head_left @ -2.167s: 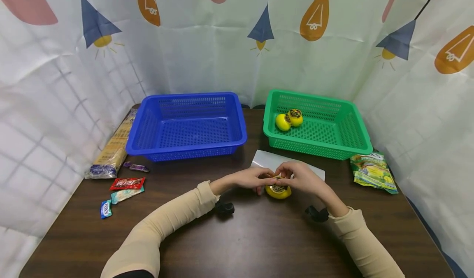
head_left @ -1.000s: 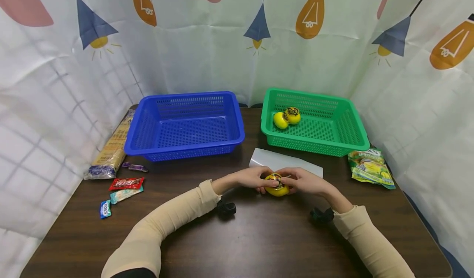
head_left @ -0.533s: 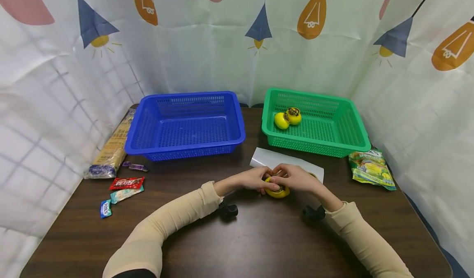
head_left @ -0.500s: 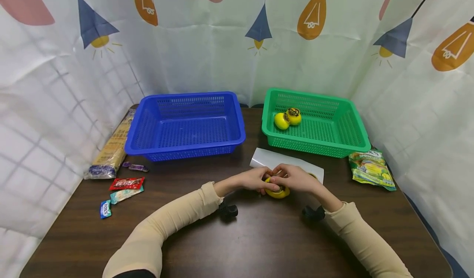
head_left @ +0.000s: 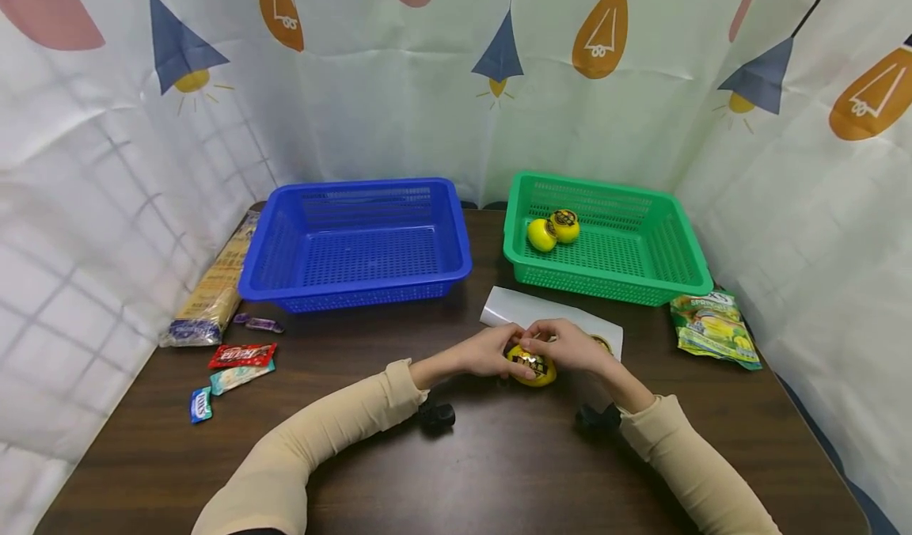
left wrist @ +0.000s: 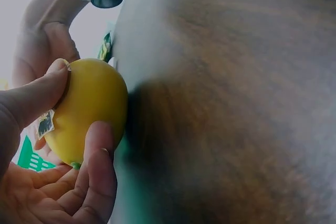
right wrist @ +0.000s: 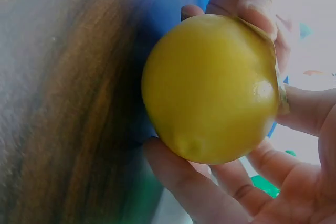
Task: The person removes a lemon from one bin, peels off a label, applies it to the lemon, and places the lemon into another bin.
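A yellow lemon is held just above the table between both hands. A black-and-gold sticker lies on its upper side, and its edge stands slightly off the skin in the right wrist view. My left hand grips the lemon with the thumb near the sticker and fingers around the opposite side. My right hand has its fingers around the lemon, with its thumb at the sticker's edge. Behind the hands lies a white sheet, where one round sticker shows.
At the back right, a green basket contains two stickered lemons. A blue basket stands back left. Several candy packets, including a red one, and a long yellow package lie left. A green bag lies right.
My right hand has shifted from the lemon's right side to over its top. The lemon has turned so its sticker faces the head view more.
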Demonstrator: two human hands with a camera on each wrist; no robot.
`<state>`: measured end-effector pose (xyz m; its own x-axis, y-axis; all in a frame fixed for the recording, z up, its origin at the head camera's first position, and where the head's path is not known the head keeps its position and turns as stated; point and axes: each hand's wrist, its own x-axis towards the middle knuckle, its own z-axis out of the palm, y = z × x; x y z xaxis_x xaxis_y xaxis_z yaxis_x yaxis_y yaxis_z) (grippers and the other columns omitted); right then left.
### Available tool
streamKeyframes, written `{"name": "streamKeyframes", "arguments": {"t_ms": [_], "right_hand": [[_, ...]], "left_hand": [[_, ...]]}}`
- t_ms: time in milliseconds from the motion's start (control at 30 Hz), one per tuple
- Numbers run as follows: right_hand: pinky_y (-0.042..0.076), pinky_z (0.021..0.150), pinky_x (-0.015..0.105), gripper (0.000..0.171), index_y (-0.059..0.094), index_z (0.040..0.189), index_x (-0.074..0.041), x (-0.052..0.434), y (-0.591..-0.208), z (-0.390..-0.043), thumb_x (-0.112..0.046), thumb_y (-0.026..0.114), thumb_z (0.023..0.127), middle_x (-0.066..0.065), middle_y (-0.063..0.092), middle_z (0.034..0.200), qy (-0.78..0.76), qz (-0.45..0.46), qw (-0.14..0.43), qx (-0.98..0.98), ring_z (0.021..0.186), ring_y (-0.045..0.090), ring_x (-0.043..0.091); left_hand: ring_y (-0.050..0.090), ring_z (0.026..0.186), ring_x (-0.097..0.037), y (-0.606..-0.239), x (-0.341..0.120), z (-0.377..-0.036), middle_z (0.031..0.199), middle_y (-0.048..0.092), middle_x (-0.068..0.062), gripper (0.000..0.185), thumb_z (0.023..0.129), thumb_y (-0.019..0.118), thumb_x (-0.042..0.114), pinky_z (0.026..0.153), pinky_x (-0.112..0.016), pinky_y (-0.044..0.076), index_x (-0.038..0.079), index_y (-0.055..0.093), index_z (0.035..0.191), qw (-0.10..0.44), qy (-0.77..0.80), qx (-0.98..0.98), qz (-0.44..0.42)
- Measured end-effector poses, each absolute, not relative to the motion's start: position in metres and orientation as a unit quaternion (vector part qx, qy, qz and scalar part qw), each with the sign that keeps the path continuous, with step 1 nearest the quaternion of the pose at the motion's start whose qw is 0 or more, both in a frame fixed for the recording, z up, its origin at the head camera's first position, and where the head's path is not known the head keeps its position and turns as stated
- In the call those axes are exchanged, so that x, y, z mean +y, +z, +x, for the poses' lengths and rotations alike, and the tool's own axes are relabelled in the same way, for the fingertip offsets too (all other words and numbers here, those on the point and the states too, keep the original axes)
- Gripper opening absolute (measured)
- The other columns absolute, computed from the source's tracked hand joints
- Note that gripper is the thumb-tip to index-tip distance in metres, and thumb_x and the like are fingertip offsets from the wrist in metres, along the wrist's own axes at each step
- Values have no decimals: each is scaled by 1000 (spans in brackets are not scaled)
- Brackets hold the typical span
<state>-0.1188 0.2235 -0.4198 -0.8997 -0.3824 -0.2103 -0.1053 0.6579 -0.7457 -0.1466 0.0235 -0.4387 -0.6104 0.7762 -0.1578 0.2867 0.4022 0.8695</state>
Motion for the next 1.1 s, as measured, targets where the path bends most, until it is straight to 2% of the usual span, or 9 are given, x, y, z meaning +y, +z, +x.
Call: {"name": "streamKeyframes", "arguments": {"t_ms": [100, 200, 300, 367, 533, 667, 800, 933, 1100], "right_hand": [[45, 64, 26, 24, 72, 101, -6, 225, -423, -117, -27, 62, 97, 11, 69, 90, -402, -126, 168, 891, 85, 54, 16], [45, 64, 26, 23, 73, 101, -8, 225, -425, -117, -28, 63, 97, 10, 69, 89, -406, -115, 162, 892, 84, 54, 16], [45, 65, 26, 22, 73, 102, -10, 225, -425, -116, -29, 62, 98, 9, 68, 90, -408, -99, 159, 894, 83, 54, 16], [45, 68, 27, 24, 73, 104, -12, 225, -425, -116, -32, 59, 99, 9, 69, 93, -399, -102, 149, 899, 85, 55, 17], [53, 85, 34, 38, 70, 119, -15, 227, -424, -107, -42, 49, 104, 4, 73, 111, -349, -143, 113, 919, 99, 63, 17], [54, 96, 43, 51, 62, 132, -12, 229, -422, -97, -44, 66, 93, 5, 69, 128, -305, -202, 87, 926, 113, 65, 20], [54, 95, 41, 73, 59, 134, -9, 226, -423, -93, -44, 84, 76, 5, 67, 127, -247, -272, 45, 929, 113, 63, 20], [55, 90, 35, 74, 61, 132, -9, 223, -428, -92, -42, 88, 72, 2, 69, 120, -223, -300, 23, 927, 106, 64, 16], [56, 89, 35, 70, 61, 133, -13, 224, -431, -93, -42, 86, 74, 0, 70, 120, -231, -288, 25, 929, 104, 65, 14]], "left_hand": [[61, 65, -8, -441, 24, -144, 115, 70, -14, 58, 84, 80, 24, 62, -21, 54, 2, 52, 130, 258, 421, 798, 346], [63, 80, -8, -441, 23, -143, 117, 71, -11, 60, 82, 82, 28, 72, -18, 52, 4, 53, 130, 227, 399, 813, 357], [63, 94, -11, -440, 23, -143, 119, 72, -8, 60, 83, 81, 31, 79, -18, 50, 6, 54, 130, 205, 373, 825, 370], [63, 97, -12, -439, 22, -145, 119, 71, -8, 59, 85, 79, 33, 80, -19, 51, 7, 54, 131, 197, 363, 828, 380], [63, 80, -6, -440, 20, -148, 112, 71, -9, 58, 90, 73, 35, 72, -18, 51, 9, 51, 136, 212, 354, 819, 398], [63, 66, -3, -441, 17, -149, 106, 73, -7, 57, 93, 70, 34, 65, -18, 51, 13, 48, 141, 243, 373, 808, 386], [63, 65, -3, -440, 12, -148, 98, 73, -1, 62, 92, 70, 39, 69, -18, 49, 13, 45, 143, 240, 375, 813, 376], [67, 66, -5, -439, 7, -147, 115, 72, -3, 70, 94, 66, 43, 76, -21, 52, 9, 39, 149, 250, 372, 813, 372], [70, 67, -13, -434, 3, -152, 134, 65, -11, 57, 101, 53, 42, 79, -26, 55, 7, 45, 146, 233, 411, 815, 336]]}}
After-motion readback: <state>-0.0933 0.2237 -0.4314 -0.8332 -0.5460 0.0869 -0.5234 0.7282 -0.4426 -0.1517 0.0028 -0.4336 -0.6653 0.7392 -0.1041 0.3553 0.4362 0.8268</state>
